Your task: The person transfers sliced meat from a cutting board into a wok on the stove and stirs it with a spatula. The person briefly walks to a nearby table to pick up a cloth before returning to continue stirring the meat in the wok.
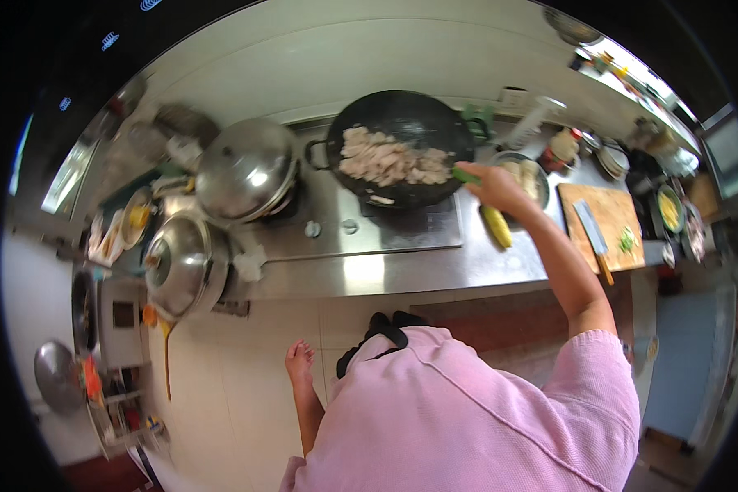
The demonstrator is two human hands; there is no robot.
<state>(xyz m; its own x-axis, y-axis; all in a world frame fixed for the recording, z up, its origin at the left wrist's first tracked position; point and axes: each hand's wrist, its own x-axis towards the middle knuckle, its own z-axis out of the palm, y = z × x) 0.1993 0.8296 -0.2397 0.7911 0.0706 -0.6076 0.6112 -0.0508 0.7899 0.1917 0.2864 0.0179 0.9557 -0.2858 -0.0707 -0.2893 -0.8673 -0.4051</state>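
My right hand reaches over the right rim of a black two-handled wok. It is closed around a green handle; what the handle belongs to cannot be made out. Pale sliced meat is heaped across the wok's left and middle, with one piece near the front rim. The wok sits on a steel gas hob. My left hand hangs low beside my body, away from the counter, fingers loosely bent with nothing visible in them.
A domed lidded pan stands left of the wok, and a lidded steel pot overhangs nearer the edge. To the right lie a yellow-green vegetable and a wooden board with a cleaver and chopped greens. The cleaver's handle overhangs the edge.
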